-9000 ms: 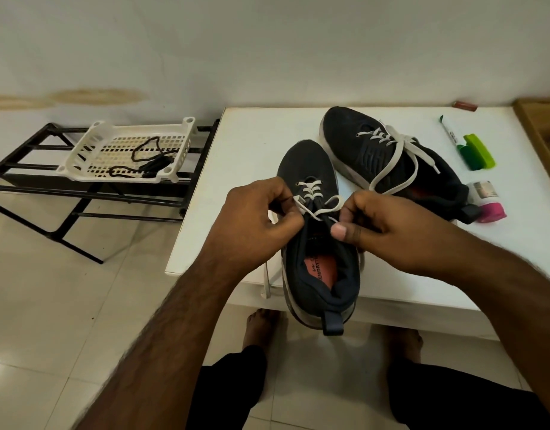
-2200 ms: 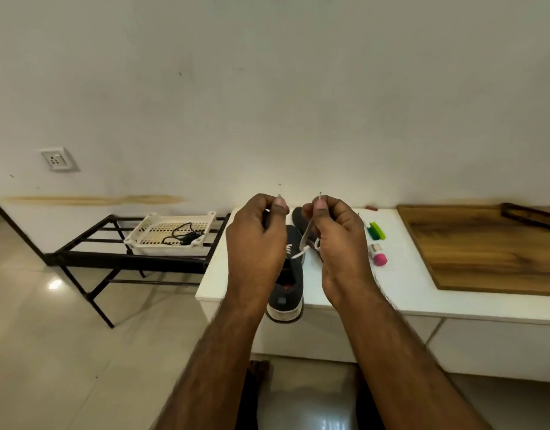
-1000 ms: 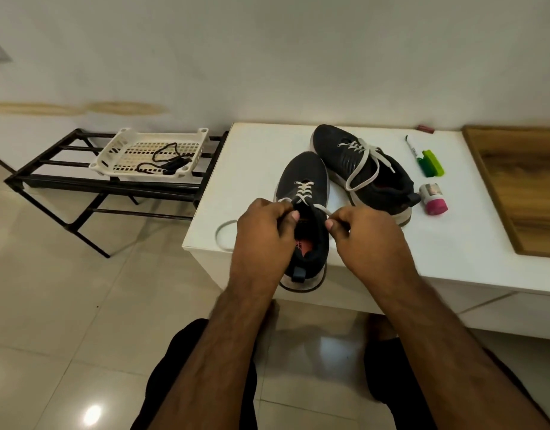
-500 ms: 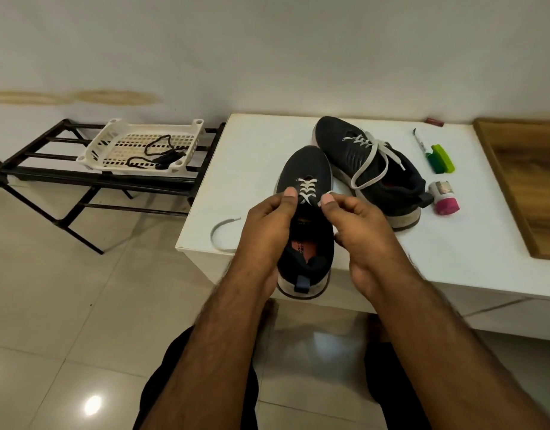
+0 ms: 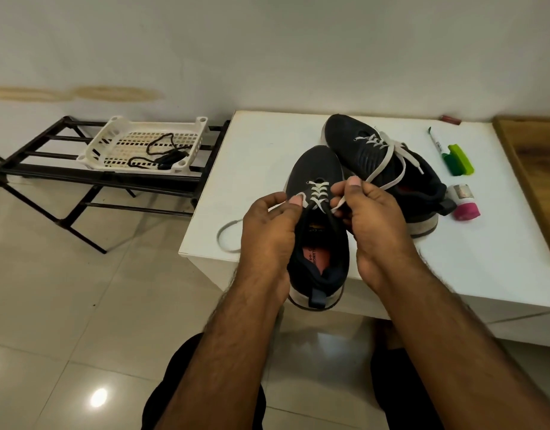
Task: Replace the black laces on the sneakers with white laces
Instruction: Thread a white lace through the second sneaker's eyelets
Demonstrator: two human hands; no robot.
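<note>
In the head view, the left hand (image 5: 269,231) and the right hand (image 5: 371,218) are both over the near sneaker (image 5: 318,231), which stands between them with its heel over the table edge. Each hand pinches one end of the white lace (image 5: 317,193) between thumb and finger: the left hand holds the end on its side, the right hand the end on the other side, and the fingers are curled around the lace. The lace already crosses several times over the front eyelets, just ahead of the fingertips. I judge that the step in hand is lacing this second shoe, somewhere in the middle rows; the upper eyelets near the tongue look not yet filled. The next move probably calls for keeping both ends even and passing one tip through the next eyelet, which is small, so a fine grip is needed.

Beyond the right hand, the far sneaker (image 5: 382,162) lies already with white laces, loosely tied. The black laces (image 5: 162,153) are in a white basket (image 5: 112,141) on a black rack (image 5: 44,169), far to the left of the left hand.

The white table (image 5: 255,156) carries, right of the right hand, green markers (image 5: 458,161) and a pink-based small container (image 5: 464,204). A wooden board (image 5: 534,169) is further right. The floor is light tile; the wall is plain.
</note>
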